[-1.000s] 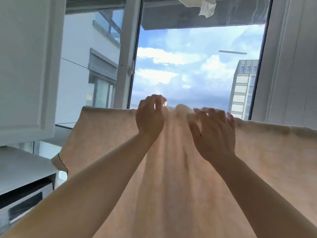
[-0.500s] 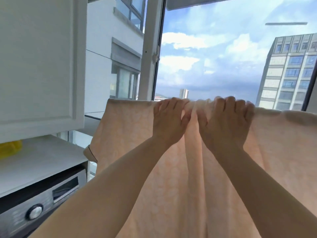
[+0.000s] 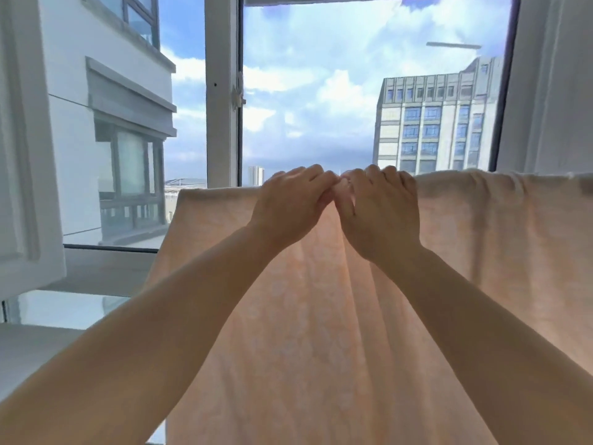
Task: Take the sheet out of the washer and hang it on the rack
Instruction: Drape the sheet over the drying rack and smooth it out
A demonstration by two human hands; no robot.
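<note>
A pale peach sheet (image 3: 321, 332) with a faint pattern hangs in front of me, its top edge running level from the left to the right border of the view. The rack under that edge is hidden by the cloth. My left hand (image 3: 290, 203) and my right hand (image 3: 382, 207) are side by side at the middle of the top edge, fingers curled over it and gripping the fabric. The two hands touch at the thumbs. Folds run down from where they grip. The washer is out of view.
An open window with a white frame post (image 3: 221, 91) is behind the sheet, with sky and buildings beyond. A white cabinet door (image 3: 22, 139) stands at the left, above a white surface (image 3: 29, 345). A white wall (image 3: 558, 85) borders the right.
My hands have come together at the sheet's top edge and now touch. The view has shifted, so the washer panel at lower left has dropped out of sight.
</note>
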